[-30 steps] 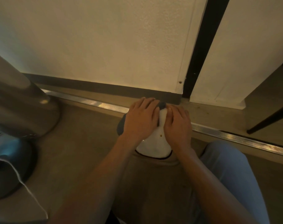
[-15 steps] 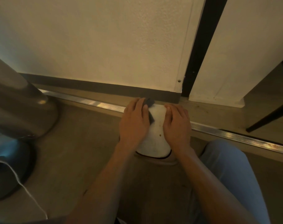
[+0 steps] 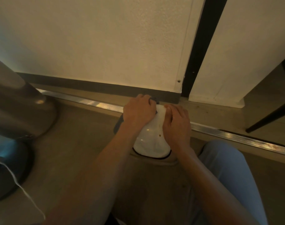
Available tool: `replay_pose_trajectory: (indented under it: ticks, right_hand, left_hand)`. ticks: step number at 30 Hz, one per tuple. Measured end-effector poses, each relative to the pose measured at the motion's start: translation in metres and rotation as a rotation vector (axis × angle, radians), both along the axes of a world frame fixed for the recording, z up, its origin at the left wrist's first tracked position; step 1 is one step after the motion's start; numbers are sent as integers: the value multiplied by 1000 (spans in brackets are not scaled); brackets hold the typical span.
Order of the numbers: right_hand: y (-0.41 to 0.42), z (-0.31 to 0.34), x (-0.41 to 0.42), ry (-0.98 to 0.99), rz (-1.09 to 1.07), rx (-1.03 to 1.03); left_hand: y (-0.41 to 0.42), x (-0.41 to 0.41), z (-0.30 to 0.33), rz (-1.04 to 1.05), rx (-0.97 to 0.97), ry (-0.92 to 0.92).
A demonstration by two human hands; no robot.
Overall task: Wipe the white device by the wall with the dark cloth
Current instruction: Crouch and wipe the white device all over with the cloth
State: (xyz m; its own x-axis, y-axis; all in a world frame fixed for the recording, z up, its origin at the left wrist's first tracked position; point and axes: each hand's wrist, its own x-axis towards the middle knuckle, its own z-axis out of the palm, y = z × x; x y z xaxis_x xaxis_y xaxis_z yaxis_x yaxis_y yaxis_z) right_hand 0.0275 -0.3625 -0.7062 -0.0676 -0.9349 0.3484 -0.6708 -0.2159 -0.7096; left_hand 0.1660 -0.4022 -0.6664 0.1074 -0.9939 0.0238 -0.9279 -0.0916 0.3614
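Observation:
A white rounded device point(image 3: 150, 140) with a thin black rim stands on the floor just in front of the wall's dark baseboard point(image 3: 89, 85). My left hand point(image 3: 137, 112) lies over its far left side, fingers curled down over the dark cloth point(image 3: 153, 100). A bit of the cloth shows at my fingertips and another fold point(image 3: 117, 126) beside my wrist. My right hand point(image 3: 177, 125) holds the device's right side, fingertips bent at its top. The device's far end is hidden by both hands.
A tall silver metal body point(image 3: 16, 111) on a dark round base point(image 3: 10, 172) stands at the left, with a white cord point(image 3: 22, 190) trailing off it. A metal floor rail point(image 3: 236, 135) runs behind the device. A dark furniture leg point(image 3: 268, 118) is at right. My knee point(image 3: 228, 172) is by my right forearm.
My left hand has slid with the cloth from the middle of the device's top toward its left and far edge, uncovering more white surface. My right hand stays, fingertips more bent.

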Motion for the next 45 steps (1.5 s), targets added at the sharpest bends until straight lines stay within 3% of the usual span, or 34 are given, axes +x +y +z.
replay_pose_trajectory:
  ticks: [3, 5, 9, 13, 15, 17, 20, 26, 32, 35, 39, 45]
  right_hand:
    - [0, -1, 0, 7, 24, -37]
    - [0, -2, -1, 11, 37, -11]
    - [1, -4, -1, 3, 21, -8]
    - [0, -4, -2, 12, 18, -9]
    - [0, -4, -2, 7, 21, -1]
    - [0, -2, -1, -11, 21, 5]
    - [1, 0, 0, -4, 23, -34]
    - [1, -1, -2, 16, 24, -2]
    - [2, 0, -2, 19, 43, 9]
    - [1, 2, 0, 8, 28, 21]
    - [1, 0, -1, -14, 35, -36]
    - [1, -3, -2, -4, 36, -2]
  left_hand:
    - [48, -9, -16, -93, -228, -86]
    - [87, -9, -32, -106, -267, -88]
    - [115, 4, -48, -77, -240, -35]
    - [63, 18, -24, -42, -217, 30]
    - [29, 16, -11, 43, -117, 117]
    - [11, 10, -8, 47, -28, 65]
    - [34, -4, -20, -52, -150, -100]
    - [117, -2, -46, -86, -262, -86]
    - [34, 7, -5, -4, -145, 63]
    - [14, -7, 3, 15, -44, -17]
    - [67, -18, -25, -38, -216, -129]
    - [139, -13, -74, -68, -276, -192]
